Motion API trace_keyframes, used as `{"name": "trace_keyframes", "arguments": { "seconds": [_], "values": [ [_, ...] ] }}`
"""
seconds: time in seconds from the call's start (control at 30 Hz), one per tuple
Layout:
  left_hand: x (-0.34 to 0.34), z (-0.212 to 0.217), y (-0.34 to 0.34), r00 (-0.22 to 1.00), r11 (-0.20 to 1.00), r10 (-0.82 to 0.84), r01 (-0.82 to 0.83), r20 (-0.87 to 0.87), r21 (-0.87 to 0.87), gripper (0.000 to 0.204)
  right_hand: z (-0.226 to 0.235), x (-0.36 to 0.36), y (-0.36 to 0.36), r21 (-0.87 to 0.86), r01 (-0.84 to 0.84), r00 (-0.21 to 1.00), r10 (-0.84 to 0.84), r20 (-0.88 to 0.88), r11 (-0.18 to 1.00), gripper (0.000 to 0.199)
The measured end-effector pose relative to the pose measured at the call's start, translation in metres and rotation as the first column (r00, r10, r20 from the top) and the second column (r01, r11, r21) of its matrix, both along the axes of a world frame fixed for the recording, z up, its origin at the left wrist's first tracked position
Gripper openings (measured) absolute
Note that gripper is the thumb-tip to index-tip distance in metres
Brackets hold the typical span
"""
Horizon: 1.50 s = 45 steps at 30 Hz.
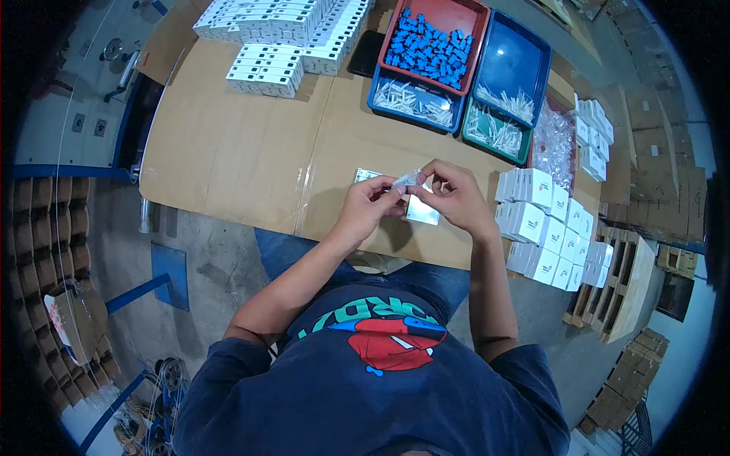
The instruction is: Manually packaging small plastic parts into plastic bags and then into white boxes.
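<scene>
Between my hands, above the near edge of the cardboard-covered table, is a small clear plastic bag [408, 180]; its contents are too small to make out. My left hand [366, 205] pinches one side of it with thumb and forefinger. On the other side, my right hand [456, 196] has its fingertips closed on the bag. Just below lies a flat white piece [423, 212], partly covered by my fingers. Behind my left hand a second white piece [366, 175] shows only its far end.
Beyond my hands stand a red tray [480, 23] of blue parts, blue [374, 97] and green [522, 156] trays of small white pieces, and another blue tray [502, 57]. White boxes [541, 228] are stacked at right. Rows of white units [266, 70] sit far left.
</scene>
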State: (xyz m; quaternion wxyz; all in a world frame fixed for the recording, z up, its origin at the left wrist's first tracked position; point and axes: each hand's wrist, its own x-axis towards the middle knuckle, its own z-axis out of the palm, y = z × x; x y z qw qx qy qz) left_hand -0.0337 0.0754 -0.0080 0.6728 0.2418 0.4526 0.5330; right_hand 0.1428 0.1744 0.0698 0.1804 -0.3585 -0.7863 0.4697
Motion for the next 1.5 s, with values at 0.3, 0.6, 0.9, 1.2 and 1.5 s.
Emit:
{"name": "trace_keyframes", "arguments": {
  "seconds": [0.3,0.6,0.9,1.2,1.5],
  "values": [
    [0.004,0.006,0.000,0.996,0.998,0.058,-0.057,0.064,-0.031,0.022,-0.002,0.006,0.001,-0.053,-0.002,1.000,0.003,0.015,0.999,0.016],
    [0.005,0.003,-0.001,0.993,0.998,0.056,-0.053,0.107,-0.029,0.017,-0.003,0.006,0.000,-0.142,-0.023,1.000,0.020,-0.023,0.990,0.015],
    [0.001,0.002,-0.003,0.983,0.993,0.047,-0.027,0.180,-0.111,0.020,-0.005,0.005,0.001,-0.100,0.029,0.999,-0.032,-0.031,0.995,0.016],
    [0.002,0.011,-0.002,0.979,0.993,0.016,0.008,0.204,-0.114,0.018,-0.008,0.005,0.000,-0.114,0.020,0.997,-0.028,-0.066,0.993,0.015],
    [0.004,0.014,-0.004,0.983,0.995,0.018,0.000,0.184,-0.101,0.027,-0.001,0.008,0.004,-0.055,-0.061,0.997,0.058,-0.059,0.997,0.011]
  ]
}}
